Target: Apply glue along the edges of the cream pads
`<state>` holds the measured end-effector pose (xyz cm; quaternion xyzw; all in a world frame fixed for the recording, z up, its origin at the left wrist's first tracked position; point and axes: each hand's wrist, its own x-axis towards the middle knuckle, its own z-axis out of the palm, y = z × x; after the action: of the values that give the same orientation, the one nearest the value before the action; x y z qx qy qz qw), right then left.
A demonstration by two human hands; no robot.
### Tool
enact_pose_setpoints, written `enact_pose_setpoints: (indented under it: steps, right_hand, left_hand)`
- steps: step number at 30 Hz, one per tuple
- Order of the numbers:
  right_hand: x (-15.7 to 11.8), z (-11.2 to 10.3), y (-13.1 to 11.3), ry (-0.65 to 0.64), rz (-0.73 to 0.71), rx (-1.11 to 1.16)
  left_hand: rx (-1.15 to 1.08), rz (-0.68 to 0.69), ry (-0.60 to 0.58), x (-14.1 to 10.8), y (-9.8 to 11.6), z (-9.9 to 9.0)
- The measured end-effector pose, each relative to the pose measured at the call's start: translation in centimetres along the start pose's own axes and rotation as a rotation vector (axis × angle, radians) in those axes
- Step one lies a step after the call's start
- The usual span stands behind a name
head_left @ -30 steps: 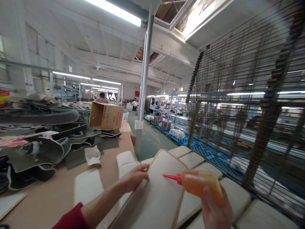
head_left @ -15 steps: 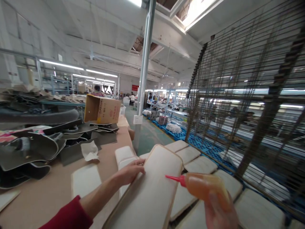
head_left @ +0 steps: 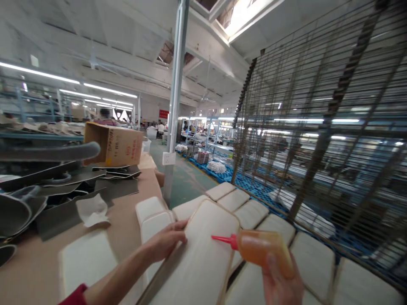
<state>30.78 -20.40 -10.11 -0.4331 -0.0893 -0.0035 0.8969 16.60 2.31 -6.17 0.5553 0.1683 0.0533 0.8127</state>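
Observation:
My left hand [head_left: 167,241] grips the left edge of a long white panel [head_left: 203,245] with rounded corners and a tan rim, held tilted in front of me. In my right hand [head_left: 281,277] is a squeeze bottle [head_left: 263,248] of amber liquid, probably glue, with a red nozzle [head_left: 222,239]. The bottle lies nearly level, and its tip points left over the panel's face; whether it touches cannot be made out. Similar white panels [head_left: 313,258] lie in rows under and to the right of the held one.
At left, a brown work table [head_left: 127,207] carries dark sheet pieces [head_left: 70,207], a white scrap [head_left: 93,210] and an open cardboard box [head_left: 119,144]. A metal post with a socket [head_left: 168,158] rises beyond. A tall wire rack [head_left: 302,127] stands on the right.
My view has turned slightly right, so table and post sit further left. The held panel and the bottle remain in my hands, the nozzle still over the panel.

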Motion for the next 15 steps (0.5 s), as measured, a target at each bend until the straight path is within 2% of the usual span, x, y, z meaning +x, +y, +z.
enact_pose_setpoints:
  steps: [3,6,8,12,15]
  right_hand:
    - [-3.1,-1.1,0.6,0.0,0.052,-0.016]
    - [-5.4,-2.3,1.0,-0.136,0.066,-0.013]
    - [-4.6,-2.9,-0.1,-0.093,0.026,-0.016]
    - [-1.1,-5.1,-4.7,-0.062,-0.121,-0.019]
    - [-1.2,-7.7,-6.8,-0.054,-0.116,-0.021]
  left_hand:
    - [0.047,-0.038,0.068,0.5,-0.3,0.5]
    - [0.122,-0.05,0.161,1.2,-0.3,1.3]
    - [0.149,-0.063,0.203,1.7,-0.4,2.3]
    - [0.143,-0.183,0.209,3.3,-1.9,4.8]
    - [0.116,-0.208,0.189,5.2,-3.6,6.9]
